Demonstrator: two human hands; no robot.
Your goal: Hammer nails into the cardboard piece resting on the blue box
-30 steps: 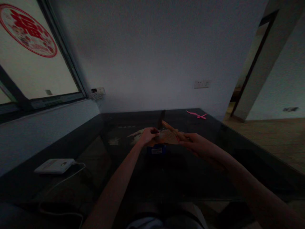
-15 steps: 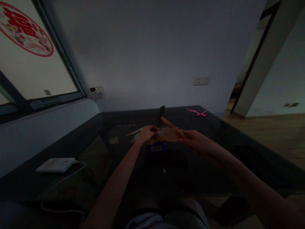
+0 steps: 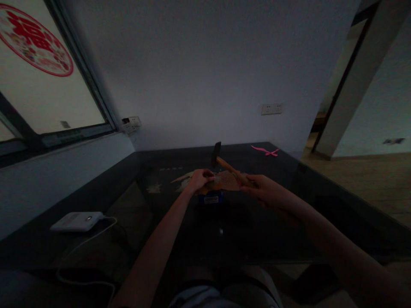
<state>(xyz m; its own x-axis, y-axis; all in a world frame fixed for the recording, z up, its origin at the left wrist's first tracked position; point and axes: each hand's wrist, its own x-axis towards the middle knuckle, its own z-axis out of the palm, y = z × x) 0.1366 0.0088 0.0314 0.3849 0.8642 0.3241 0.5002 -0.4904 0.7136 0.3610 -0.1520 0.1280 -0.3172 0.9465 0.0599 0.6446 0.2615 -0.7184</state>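
Observation:
My right hand is wrapped round the wooden handle of a hammer. Its dark head is raised, tilted up and to the left, above a brown, irregular flat piece that looks like board or leather. On the left part of that piece rests my left hand, thumb and fingers pinched together. A small pale or clear bit shows at its fingertips, too dim to name. Under the brown piece sits a blue box with a white label facing me.
The dark, glossy table meets the wall at the back. A white power bank with a white cable lies at the left. At the far right edge is a pink ribbon-like strip. Wall sockets sit above.
The hammer's head has shifted very slightly to the left. Both hands keep their places and grips; the whole view has drifted a little.

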